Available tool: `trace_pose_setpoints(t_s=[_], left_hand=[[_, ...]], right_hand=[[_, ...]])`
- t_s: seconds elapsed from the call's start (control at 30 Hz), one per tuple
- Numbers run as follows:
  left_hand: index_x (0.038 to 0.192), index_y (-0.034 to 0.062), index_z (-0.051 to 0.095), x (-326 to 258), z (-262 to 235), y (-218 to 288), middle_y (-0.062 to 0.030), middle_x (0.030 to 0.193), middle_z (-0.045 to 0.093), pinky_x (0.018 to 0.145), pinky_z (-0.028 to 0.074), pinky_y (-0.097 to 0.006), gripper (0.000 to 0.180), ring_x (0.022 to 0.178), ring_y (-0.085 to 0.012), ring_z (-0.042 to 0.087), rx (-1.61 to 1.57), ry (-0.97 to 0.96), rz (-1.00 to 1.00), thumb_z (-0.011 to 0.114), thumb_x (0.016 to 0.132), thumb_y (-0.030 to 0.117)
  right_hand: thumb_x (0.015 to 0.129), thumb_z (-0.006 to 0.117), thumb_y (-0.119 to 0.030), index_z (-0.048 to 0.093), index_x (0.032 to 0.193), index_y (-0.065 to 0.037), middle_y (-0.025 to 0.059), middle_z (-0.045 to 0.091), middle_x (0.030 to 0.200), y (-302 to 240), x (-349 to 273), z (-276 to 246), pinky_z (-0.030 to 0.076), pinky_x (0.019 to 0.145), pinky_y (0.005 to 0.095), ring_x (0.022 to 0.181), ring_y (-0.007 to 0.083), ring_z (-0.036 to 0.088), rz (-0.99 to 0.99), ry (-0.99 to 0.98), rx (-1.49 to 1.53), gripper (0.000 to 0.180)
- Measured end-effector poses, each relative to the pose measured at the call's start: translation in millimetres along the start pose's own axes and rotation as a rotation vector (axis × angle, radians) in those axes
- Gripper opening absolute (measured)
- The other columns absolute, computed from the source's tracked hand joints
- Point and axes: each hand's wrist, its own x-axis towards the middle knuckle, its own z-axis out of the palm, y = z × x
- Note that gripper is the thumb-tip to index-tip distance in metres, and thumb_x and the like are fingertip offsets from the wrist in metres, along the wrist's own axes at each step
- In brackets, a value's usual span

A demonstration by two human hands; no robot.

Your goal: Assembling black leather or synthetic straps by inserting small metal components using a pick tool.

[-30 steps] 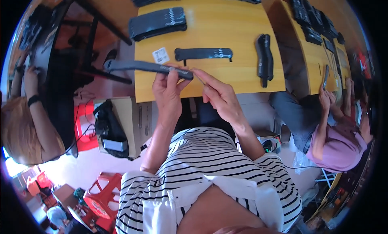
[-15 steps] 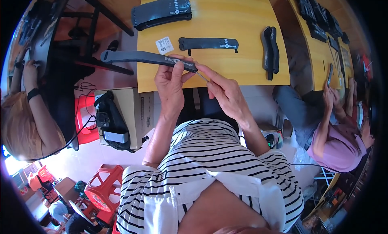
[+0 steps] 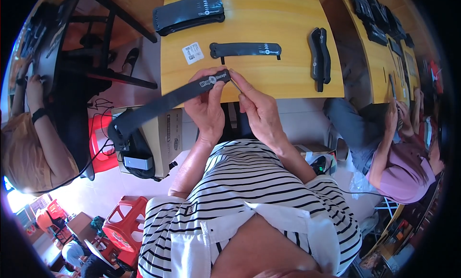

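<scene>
Our room about the grip: yellow table (image 3: 297, 26) beyond, pale floor (image 3: 298, 120) beneath, red stool (image 3: 117, 235) nearer us, leftward.

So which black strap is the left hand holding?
The drooping strap, reaching past the yellow table; middle strap, left stack and right bundle lie on the table.

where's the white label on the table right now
In the head view, the white label lies near the left edge of the yellow table, just left of the flat black strap lying there and below the black strap stack.
</scene>
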Motion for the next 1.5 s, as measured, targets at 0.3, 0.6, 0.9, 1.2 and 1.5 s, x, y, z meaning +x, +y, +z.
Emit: trace_pose_setpoints(t_s=[0.3,0.6,0.9,1.2,1.5], left_hand=[[0.105,-0.0025,0.054,-4.4,-4.8,2.3,-0.013,0.107,0.056,0.088,0.043,-0.029,0.025,0.1,-0.02,0.054,0.058,-0.053,0.125,0.061,0.081,-0.003],[0.102,-0.0029,0.056,6.8,-10.2,8.6,-0.015,0.108,0.055,0.088,0.043,-0.03,0.025,0.101,-0.0225,0.054,0.122,-0.173,0.182,0.064,0.078,-0.002],[0.097,0.0002,0.058,16.6,-14.3,22.0,-0.0165,0.099,0.061,0.077,0.049,-0.031,0.027,0.09,-0.0268,0.061,0.435,-0.337,0.397,0.069,0.072,0.003],[0.101,-0.0023,0.055,18.8,-17.4,27.1,-0.0122,0.099,0.061,0.079,0.049,-0.028,0.021,0.09,-0.0185,0.06,0.005,-0.291,-0.056,0.06,0.081,0.0],[0.1,-0.0009,0.055,24.5,-32.5,27.7,-0.0116,0.096,0.061,0.075,0.053,-0.027,0.016,0.086,-0.0155,0.062,-0.298,-0.374,-0.553,0.052,0.089,0.01]], right_hand=[[0.093,0.041,-0.008,0.04,0.134,-0.012,-0.0012,0.048,0.062,-11.1,0.1,-2.5,0.033,0.044,0.0174,0.048,0.0035,0.038,0.329,-0.15,0.498,0.042],[0.094,0.039,-0.011,0.034,0.136,-0.011,-0.0018,0.045,0.064,-18.0,-4.3,26.7,0.03,0.041,0.0142,0.048,0.0003,0.035,0.272,0.046,0.678,0.043],[0.09,0.044,0.0,0.044,0.13,-0.008,-0.0003,0.043,0.062,1.4,-2.2,11.4,0.04,0.054,0.0214,0.057,0.0079,0.042,-0.097,0.131,0.095,0.04],[0.086,0.048,0.004,0.051,0.125,-0.01,0.0047,0.047,0.062,-8.0,-6.3,-0.1,0.04,0.053,0.0224,0.055,0.0123,0.046,0.072,0.044,0.239,0.042],[0.081,0.053,0.008,0.059,0.116,-0.009,0.0066,0.056,0.065,-0.3,-4.0,-27.0,0.045,0.053,0.0247,0.054,0.0133,0.052,-0.183,-0.138,0.016,0.039]])
